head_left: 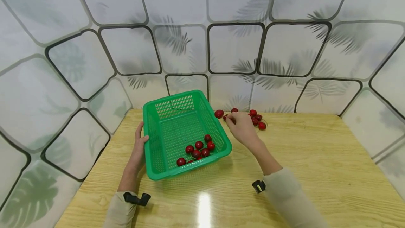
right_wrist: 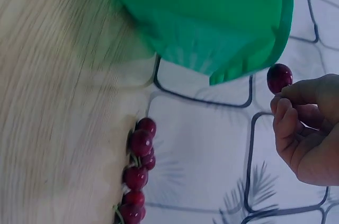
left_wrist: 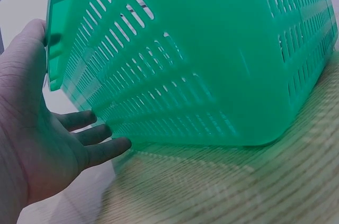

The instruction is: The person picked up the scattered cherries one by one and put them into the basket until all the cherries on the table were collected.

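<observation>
A green plastic basket (head_left: 186, 171) with slotted walls stands at the centre-left, several dark red cherries (head_left: 196, 153) gathered along its near side. At the basket's left side, my left hand (head_left: 138, 150) holds the rim with the thumb over it; its other fingers (left_wrist: 108, 151) reach along the outer wall. My right hand (head_left: 243, 129) is just beyond the basket's right rim. Between thumb and fingertips it pinches a cherry (right_wrist: 279, 78), raised above the tabletop. Behind that hand lies a loose group of cherries (head_left: 255, 121), partly hidden by it in the head view.
The wooden table (head_left: 316, 164) meets a patterned fabric backdrop (head_left: 235, 48) just behind the cherry group. The backdrop also closes off the left and right sides. Black wrist straps (head_left: 136, 198) sit on both sleeves.
</observation>
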Demonstrator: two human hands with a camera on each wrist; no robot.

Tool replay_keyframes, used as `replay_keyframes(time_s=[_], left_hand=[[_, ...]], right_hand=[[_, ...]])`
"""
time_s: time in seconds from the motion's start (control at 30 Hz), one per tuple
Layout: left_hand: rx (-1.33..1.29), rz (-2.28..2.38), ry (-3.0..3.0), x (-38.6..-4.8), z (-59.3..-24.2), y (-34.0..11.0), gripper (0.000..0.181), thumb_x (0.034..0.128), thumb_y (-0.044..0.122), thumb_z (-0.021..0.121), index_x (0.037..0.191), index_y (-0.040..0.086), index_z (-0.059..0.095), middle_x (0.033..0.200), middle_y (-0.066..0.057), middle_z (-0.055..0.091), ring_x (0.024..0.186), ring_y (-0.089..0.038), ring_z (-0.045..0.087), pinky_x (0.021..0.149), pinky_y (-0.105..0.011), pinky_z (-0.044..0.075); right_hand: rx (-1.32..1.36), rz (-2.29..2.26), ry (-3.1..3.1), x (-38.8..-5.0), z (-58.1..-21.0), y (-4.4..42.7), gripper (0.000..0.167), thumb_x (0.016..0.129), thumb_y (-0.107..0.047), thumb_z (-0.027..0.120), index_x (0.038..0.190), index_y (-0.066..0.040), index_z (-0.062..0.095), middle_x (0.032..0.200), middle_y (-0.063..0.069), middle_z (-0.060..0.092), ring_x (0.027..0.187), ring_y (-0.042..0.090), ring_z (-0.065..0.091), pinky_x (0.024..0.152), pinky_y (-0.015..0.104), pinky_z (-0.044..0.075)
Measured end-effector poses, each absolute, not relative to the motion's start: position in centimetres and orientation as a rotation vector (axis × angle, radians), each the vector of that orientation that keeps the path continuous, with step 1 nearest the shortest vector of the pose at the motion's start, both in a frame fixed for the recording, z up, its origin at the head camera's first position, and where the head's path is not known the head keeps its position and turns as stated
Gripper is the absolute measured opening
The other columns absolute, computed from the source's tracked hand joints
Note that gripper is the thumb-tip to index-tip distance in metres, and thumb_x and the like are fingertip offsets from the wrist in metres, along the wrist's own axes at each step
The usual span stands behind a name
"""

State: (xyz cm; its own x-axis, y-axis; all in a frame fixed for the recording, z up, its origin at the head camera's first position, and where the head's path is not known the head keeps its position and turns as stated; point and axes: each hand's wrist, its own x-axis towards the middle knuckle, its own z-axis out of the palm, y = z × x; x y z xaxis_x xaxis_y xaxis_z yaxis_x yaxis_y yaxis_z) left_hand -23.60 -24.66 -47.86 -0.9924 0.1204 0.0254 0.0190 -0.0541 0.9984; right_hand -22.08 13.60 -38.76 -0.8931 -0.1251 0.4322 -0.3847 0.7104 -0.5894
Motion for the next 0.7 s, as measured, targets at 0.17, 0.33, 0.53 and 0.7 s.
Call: replay_keyframes(time_s=[0.17, 0.33, 0.53, 0.7], left_hand=[[0.152, 2.226, 2.121, -23.6, -47.8, -24.7, 0.066, 0.1047, 0.027, 0.031, 0.158, 0.034, -0.007, 0.158, -0.011, 0.011, 0.103, -0.011, 0.056, 0.08, -0.022, 0.051], [0.151, 2.236, 2.102, -23.6, -47.8, -24.7, 0.065, 0.1051, 0.028, 0.031, 0.158, 0.035, -0.006, 0.156, -0.016, 0.016, 0.101, -0.01, 0.058, 0.079, -0.023, 0.052], [0.154, 2.24, 2.095, -23.6, -47.8, -24.6, 0.064, 0.1055, 0.027, 0.03, 0.158, 0.035, -0.007, 0.154, -0.017, 0.019, 0.099, -0.009, 0.06, 0.078, -0.023, 0.052], [0.14, 2.242, 2.094, -23.5, -47.8, -24.6, 0.064, 0.1054, 0.026, 0.03, 0.158, 0.036, -0.006, 0.152, -0.018, 0.021, 0.101, -0.011, 0.059, 0.08, -0.024, 0.052]], right_hand=[[0.481, 0.961, -2.54, -21.1, -38.6, 11.2, 0.012, 0.092, -0.003, 0.063, 0.09, 0.002, 0.074, 0.085, 0.011, 0.071, 0.07, 0.021, 0.06, 0.066, 0.036, 0.052], [0.534, 0.934, -2.581, -20.8, -38.9, 8.9, 0.012, 0.092, -0.005, 0.065, 0.092, -0.001, 0.076, 0.089, 0.01, 0.073, 0.071, 0.018, 0.063, 0.065, 0.032, 0.052], [0.568, 0.867, -2.7, -20.9, -39.6, 6.6, 0.013, 0.093, -0.007, 0.064, 0.089, -0.006, 0.077, 0.083, 0.003, 0.072, 0.065, 0.01, 0.058, 0.055, 0.025, 0.047], [0.633, 0.842, -2.855, -21.2, -40.4, 4.9, 0.016, 0.094, -0.009, 0.063, 0.084, -0.009, 0.076, 0.072, -0.002, 0.066, 0.057, 0.007, 0.049, 0.049, 0.023, 0.04]])
